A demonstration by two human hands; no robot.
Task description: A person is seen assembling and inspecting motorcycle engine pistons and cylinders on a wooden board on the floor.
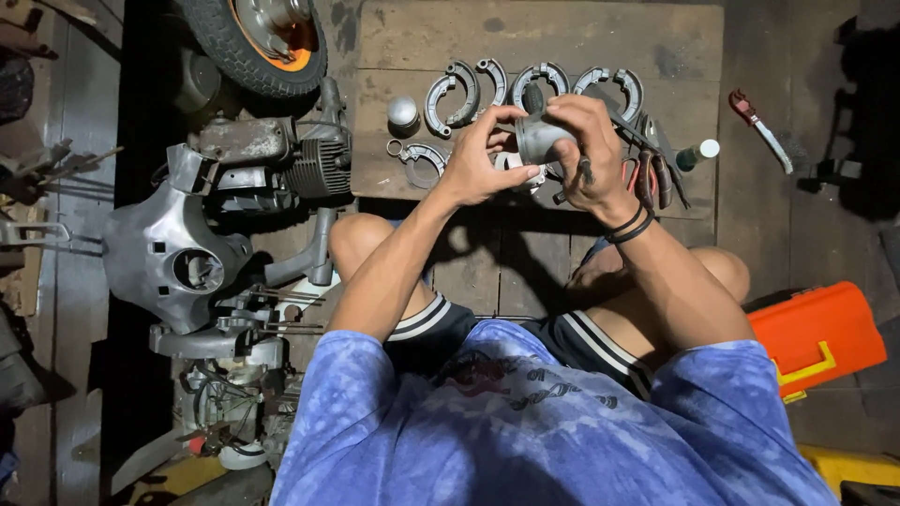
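Observation:
My right hand [586,145] grips a small grey metal cylinder, a piston-like part [539,139], from the right and above. My left hand [480,157] touches the same part from the left with its fingertips. Both hands are raised above a wooden board [412,37]. On the board behind the hands lie several curved grey brake shoes [450,94], a round metal cap [403,112] and a small ring [395,147]. Part of what lies under my hands is hidden.
Pliers and hand tools [652,164] lie right of my hands, beside a small bottle [698,153] and a red-handled tool [759,129]. An orange toolbox [816,337] stands at right. A dismantled engine [281,159], a grey headlight cover [173,253] and a wheel [253,37] lie left.

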